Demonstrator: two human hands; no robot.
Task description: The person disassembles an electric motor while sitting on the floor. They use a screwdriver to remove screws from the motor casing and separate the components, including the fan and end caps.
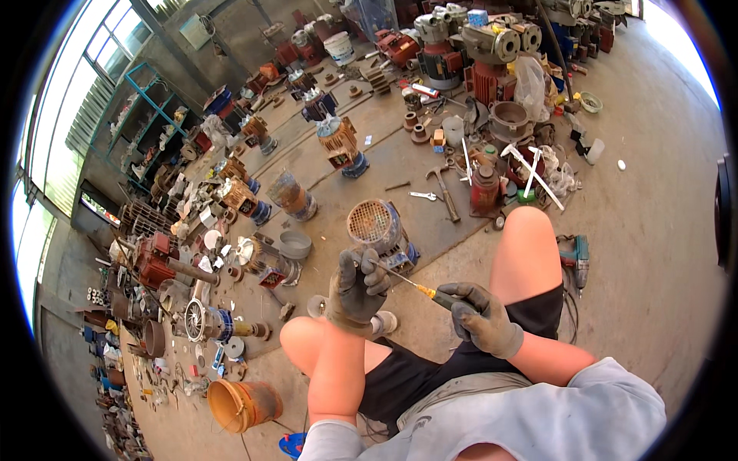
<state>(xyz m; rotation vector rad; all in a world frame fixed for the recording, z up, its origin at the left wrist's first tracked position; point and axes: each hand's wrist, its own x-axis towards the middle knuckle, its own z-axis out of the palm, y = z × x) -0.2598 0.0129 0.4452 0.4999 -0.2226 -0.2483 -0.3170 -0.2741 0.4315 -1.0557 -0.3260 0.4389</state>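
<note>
My right hand [483, 321], in a dark-palmed work glove, is closed round the handle of a screwdriver [425, 290] with a yellow and dark grip. Its thin metal shaft points up and left to the fingers of my left hand [357, 290], also gloved. Those fingers are curled in at the shaft's tip; whatever they pinch there is too small to make out. Just beyond my hands an electric motor [374, 224] stands on end, its round rusty grille facing up and blue at its base.
Beyond the motor lie a hammer [444, 192], a wrench [423, 196] and a red bottle jack [485, 190]. A cordless drill [581, 261] lies by my right knee. An orange bucket [240, 405] stands at lower left. Several motors and loose parts crowd the left and back.
</note>
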